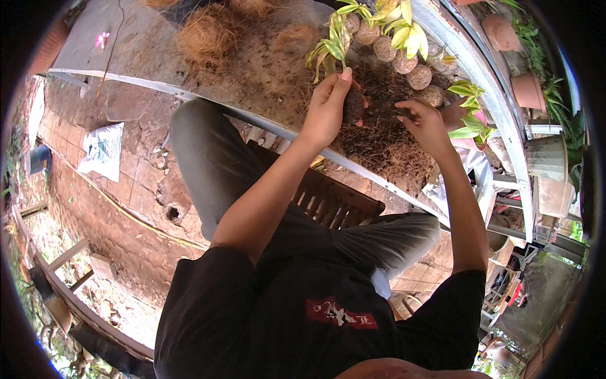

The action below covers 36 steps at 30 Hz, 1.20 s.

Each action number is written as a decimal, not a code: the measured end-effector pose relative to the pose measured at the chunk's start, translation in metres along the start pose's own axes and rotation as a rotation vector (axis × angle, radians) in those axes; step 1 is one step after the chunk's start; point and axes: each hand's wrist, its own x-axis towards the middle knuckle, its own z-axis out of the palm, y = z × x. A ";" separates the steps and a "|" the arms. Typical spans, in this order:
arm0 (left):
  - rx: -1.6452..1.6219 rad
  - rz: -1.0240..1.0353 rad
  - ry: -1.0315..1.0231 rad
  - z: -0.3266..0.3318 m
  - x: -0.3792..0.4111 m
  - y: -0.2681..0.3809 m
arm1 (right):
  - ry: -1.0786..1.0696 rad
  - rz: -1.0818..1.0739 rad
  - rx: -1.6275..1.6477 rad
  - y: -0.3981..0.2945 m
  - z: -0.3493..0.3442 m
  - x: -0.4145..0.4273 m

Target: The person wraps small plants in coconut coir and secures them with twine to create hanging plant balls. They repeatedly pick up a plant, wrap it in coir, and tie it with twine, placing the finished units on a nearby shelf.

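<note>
My left hand (pixel 330 106) grips a small plant with yellow-green variegated leaves (pixel 335 40) near the base of its stem. The dark root ball (pixel 352 105) hangs beside the palm, partly covered by my fingers. To its right, my right hand (pixel 423 124) hovers over or touches a heap of dark soil and brown fibre (pixel 378 137); its thumb and fingers are apart, with nothing plain between them. Beyond the heap, several string-wrapped balls (pixel 384 49) lie in a row, some beneath yellow-green leaves (pixel 411 38).
Clumps of coconut fibre (pixel 208 35) lie on the tabletop (pixel 137 45), whose metal edge (pixel 270 125) runs before my knees. A pink pot (pixel 466 142) with a leafy plant stands right of my right hand. Below is a slatted wooden chair (pixel 326 201).
</note>
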 end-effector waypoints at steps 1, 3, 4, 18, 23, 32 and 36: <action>0.014 -0.002 0.004 0.000 -0.001 0.001 | 0.000 0.010 -0.014 -0.002 0.000 0.001; 0.006 -0.001 0.012 0.001 -0.001 0.001 | 0.035 0.008 0.029 0.006 0.006 0.002; -0.016 0.002 0.016 0.001 0.000 0.000 | 0.052 0.008 0.051 0.010 0.009 0.002; -0.044 0.018 0.018 0.001 0.000 -0.003 | 0.143 -0.211 -0.550 0.014 0.034 -0.062; -0.065 0.014 -0.001 -0.002 0.002 -0.006 | 0.165 -0.112 -0.591 0.005 0.018 -0.057; -0.178 -0.192 -0.014 -0.002 -0.001 -0.005 | -0.118 -0.131 -0.442 -0.004 0.038 -0.011; -0.287 -0.226 -0.033 0.002 0.001 -0.003 | -0.166 -0.065 -0.443 0.005 0.047 -0.016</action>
